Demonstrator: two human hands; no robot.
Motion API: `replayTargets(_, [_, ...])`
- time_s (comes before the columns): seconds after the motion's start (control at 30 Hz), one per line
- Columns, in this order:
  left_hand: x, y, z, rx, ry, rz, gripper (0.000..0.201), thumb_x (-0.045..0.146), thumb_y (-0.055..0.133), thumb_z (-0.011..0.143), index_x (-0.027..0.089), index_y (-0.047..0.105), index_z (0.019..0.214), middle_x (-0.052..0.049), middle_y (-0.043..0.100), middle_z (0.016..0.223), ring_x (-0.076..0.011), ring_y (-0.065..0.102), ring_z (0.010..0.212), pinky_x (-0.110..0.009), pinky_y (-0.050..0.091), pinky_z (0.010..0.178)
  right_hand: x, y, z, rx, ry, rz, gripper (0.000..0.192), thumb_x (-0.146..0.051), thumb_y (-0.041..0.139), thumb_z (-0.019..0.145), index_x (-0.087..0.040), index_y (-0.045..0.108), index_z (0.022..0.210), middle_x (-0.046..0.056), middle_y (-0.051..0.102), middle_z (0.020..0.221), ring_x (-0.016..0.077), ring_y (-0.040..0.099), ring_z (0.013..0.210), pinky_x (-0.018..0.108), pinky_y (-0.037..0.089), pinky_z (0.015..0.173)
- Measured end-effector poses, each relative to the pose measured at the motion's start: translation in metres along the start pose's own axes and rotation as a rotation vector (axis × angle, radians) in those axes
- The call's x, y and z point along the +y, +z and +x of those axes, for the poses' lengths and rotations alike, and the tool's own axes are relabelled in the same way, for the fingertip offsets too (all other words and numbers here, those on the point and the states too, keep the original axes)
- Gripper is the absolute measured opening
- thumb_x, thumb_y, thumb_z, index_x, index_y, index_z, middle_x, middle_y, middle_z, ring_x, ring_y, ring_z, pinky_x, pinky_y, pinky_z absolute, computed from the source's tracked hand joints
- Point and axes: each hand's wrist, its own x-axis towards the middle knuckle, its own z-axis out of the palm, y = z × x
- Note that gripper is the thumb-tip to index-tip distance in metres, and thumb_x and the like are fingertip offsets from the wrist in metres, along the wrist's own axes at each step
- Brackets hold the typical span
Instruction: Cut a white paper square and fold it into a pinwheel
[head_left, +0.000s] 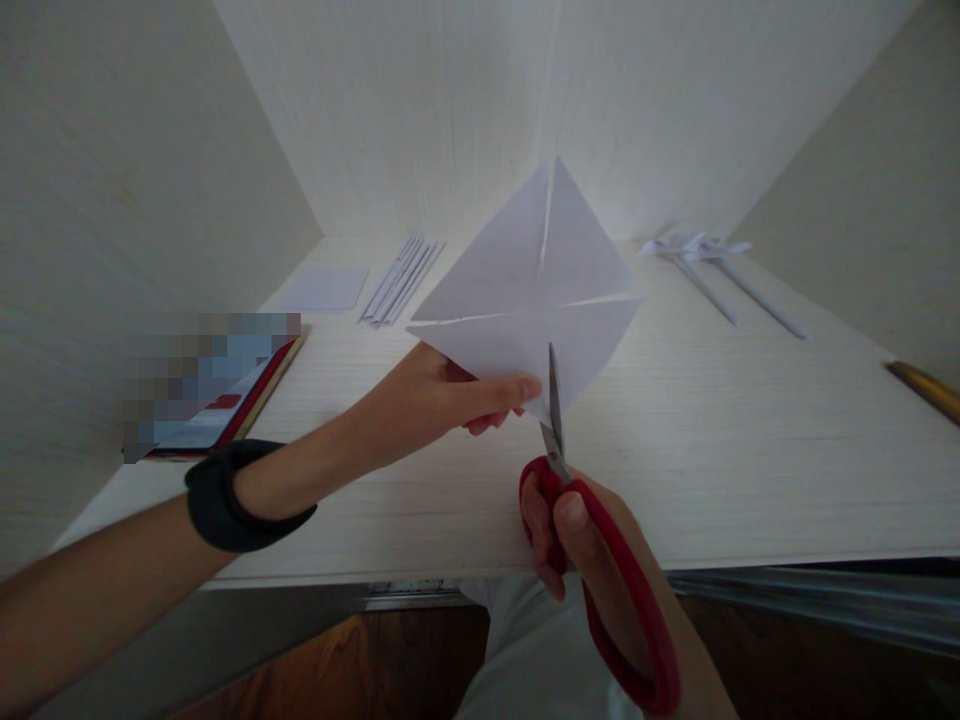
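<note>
My left hand (450,400) pinches the near corner of a white square of paper (525,290), held up over the pale wooden desk (750,450) with one corner pointing at me. The sheet shows slits running in from its left, right and far corners toward the middle. My right hand (570,540) grips red-handled scissors (592,560); their blades (553,400) point up into the paper's near corner, right beside my left thumb. A black band sits on my left wrist (232,495).
Several thin white paper strips (401,280) and a small white sheet (322,288) lie at the back left. Two paper pinwheels on white sticks (712,270) lie at the back right. A book or tablet (225,410) leans at the left wall. A yellowish object (926,388) pokes in at the right.
</note>
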Motion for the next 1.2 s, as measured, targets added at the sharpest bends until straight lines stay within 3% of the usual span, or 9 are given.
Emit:
replayTargets(0.17, [0.0005,-0.0004,0.0004,0.001,0.008,0.032,0.026,0.023,0.065,0.075,0.017,0.050,0.055,0.006,0.047,0.047,-0.0052,0.041,0.044,-0.017,0.034,0.042,0.0035,0.0011,0.0024,-0.024,0.025,0.092,0.059,-0.078,0.042,0.082,-0.021,0.045,0.067,-0.001,0.043,0.064,0.0116,0.037,0.057,0.025,0.028,0.047])
replayTargets(0.47, [-0.0006,-0.0014,0.0005,-0.001,0.025,0.016,0.027,0.022,0.066,0.075,0.017,0.049,0.054,0.006,0.046,0.047,-0.0049,0.041,0.044,-0.017,0.034,0.041,0.0073,0.0032,0.0028,0.025,0.037,0.067,0.061,-0.080,0.040,0.081,-0.022,0.043,0.066,-0.003,0.040,0.061,0.0104,0.033,0.053,0.025,0.023,0.044])
replayTargets(1.2, [-0.0069,-0.0020,0.0027,-0.039,0.044,-0.040,0.029,0.022,0.066,0.078,0.016,0.049,0.054,0.006,0.047,0.048,-0.0042,0.042,0.044,-0.016,0.032,0.041,0.0087,0.0027,0.0066,0.013,0.021,0.028,0.059,-0.078,0.043,0.081,-0.021,0.043,0.064,-0.001,0.043,0.062,0.0101,0.037,0.052,0.023,0.026,0.040])
